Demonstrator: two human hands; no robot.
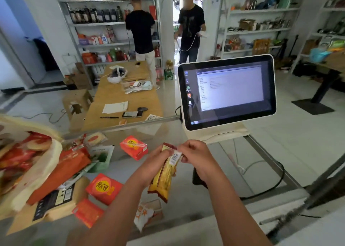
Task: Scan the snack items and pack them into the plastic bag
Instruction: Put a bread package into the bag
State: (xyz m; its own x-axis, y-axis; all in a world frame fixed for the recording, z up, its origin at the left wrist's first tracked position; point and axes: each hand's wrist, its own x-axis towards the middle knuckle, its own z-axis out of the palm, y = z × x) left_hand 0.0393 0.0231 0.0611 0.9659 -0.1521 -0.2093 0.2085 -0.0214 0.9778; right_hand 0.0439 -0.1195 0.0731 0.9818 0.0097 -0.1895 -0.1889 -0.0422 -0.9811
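Both my hands hold a long yellow snack packet (162, 178) over the glass counter (186, 173). My left hand (155, 160) grips its upper part from the left. My right hand (196, 156) pinches the top end, where a white barcode label shows. The packet hangs down between my forearms. A white plastic bag (40, 163) with red snack packs inside lies open at the far left. Loose snacks lie on the counter: red square packs (103, 188) (134, 147) (87, 212), an orange-red box (61, 171), a green-white pouch (101, 157) and a white-orange packet (147, 214).
A touchscreen till monitor (226, 91) stands at the counter's far right, with a black cable (268, 186) trailing below it. A dark object (197, 178), partly hidden by my right wrist, lies under it. Beyond are a wooden table (119, 96), stocked shelves and two standing persons (142, 33) (190, 27).
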